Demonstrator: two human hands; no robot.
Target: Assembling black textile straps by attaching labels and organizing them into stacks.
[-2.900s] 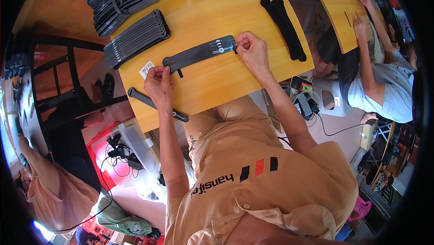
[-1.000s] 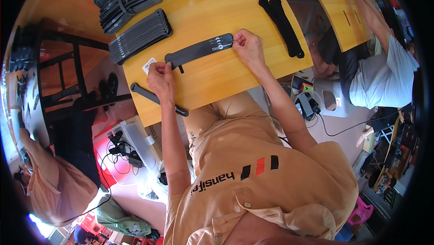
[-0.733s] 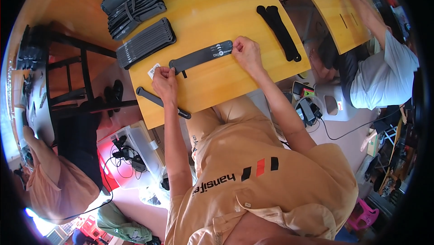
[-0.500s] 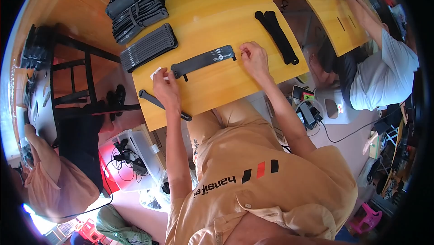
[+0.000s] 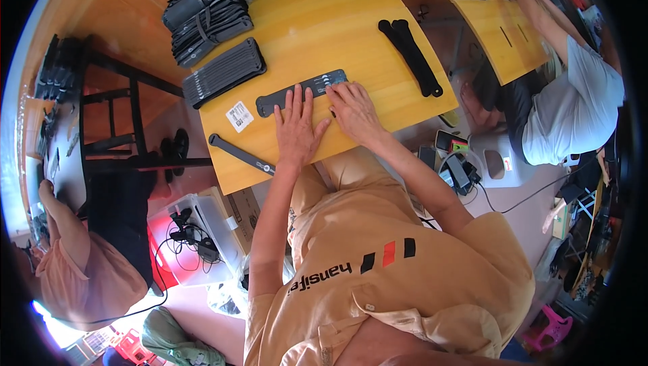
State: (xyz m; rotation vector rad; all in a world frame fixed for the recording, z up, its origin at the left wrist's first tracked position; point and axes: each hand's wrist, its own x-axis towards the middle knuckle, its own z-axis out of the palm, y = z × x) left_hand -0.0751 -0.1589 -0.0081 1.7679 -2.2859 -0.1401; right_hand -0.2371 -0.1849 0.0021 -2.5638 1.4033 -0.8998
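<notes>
Left hand (image 5: 295, 133), right hand (image 5: 353, 111) flat on black strip (image 5: 297, 93); white label (image 5: 239, 115) beside.

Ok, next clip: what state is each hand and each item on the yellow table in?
Left hand: flat, fingers spread, on the long black strip.
Right hand: flat on the strip's right end.
Long black strip: lying flat.
White tag: loose, untouched.
Thin black bar: lying apart.
Strip stack: piled.

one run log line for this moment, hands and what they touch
left hand: flat, fingertips on black strap | right hand: flat, at strap's right end | strap lies flat on yellow table | white tag beside strap
</notes>
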